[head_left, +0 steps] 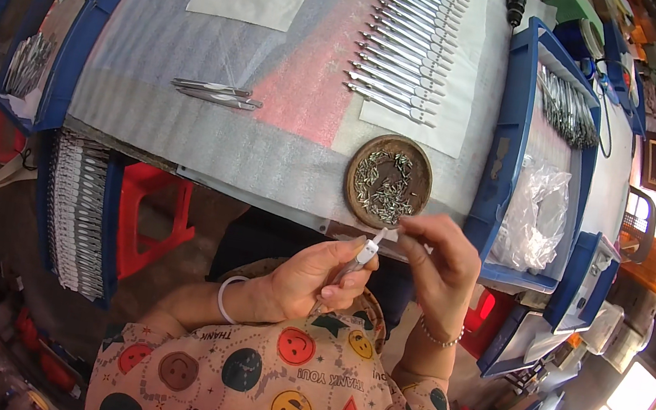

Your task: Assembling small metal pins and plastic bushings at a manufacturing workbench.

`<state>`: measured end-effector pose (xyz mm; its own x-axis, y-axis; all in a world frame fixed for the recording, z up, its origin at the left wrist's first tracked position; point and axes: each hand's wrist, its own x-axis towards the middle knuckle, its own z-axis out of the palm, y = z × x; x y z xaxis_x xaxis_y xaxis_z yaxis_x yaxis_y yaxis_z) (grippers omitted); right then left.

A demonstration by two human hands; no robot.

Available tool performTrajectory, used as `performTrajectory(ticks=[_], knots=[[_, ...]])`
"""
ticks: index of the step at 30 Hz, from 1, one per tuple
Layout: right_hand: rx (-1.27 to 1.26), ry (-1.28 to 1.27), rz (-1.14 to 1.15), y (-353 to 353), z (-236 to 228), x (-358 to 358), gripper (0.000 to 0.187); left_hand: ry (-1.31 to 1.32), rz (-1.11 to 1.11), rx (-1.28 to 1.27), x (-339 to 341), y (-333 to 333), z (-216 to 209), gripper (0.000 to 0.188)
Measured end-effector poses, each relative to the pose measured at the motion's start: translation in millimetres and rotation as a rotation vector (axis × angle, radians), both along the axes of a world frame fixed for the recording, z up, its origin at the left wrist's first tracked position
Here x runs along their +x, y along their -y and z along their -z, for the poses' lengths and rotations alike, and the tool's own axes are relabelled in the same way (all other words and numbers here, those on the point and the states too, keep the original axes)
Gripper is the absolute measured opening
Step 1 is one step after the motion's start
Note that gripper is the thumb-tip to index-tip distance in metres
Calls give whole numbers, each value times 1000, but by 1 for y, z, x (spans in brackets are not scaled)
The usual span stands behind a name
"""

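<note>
At the table's (187, 129) near edge, left hand (315, 278) grasps a slim white-headed tool (368, 251), head protruding past the fingers. Right hand (444, 265): fingers bent just beside the tip; grip contents cannot be told.

The held tool (368, 251) is partly hidden, and the metal pieces (389, 206) are too small to identify

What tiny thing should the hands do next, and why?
I'd guess the right hand should gently bring its fingertips to the white tip of the tool. The left hand grips that tool with its tip sticking out, and the right fingertips are close to it, near the bowl of little metal bits. I can't tell whether they hold one.
</note>
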<state>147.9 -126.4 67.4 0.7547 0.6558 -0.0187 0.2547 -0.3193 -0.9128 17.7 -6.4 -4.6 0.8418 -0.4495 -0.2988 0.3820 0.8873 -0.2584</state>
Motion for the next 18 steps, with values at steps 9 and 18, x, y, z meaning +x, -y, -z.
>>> performTrajectory(ticks=[9,18], knots=[[62,113,-45,10,1,-31,18,6,-31,79,-1,0,-10,33],[146,266,-92,8,10,-41,24,-8,-33,290,0,1,-18,28]])
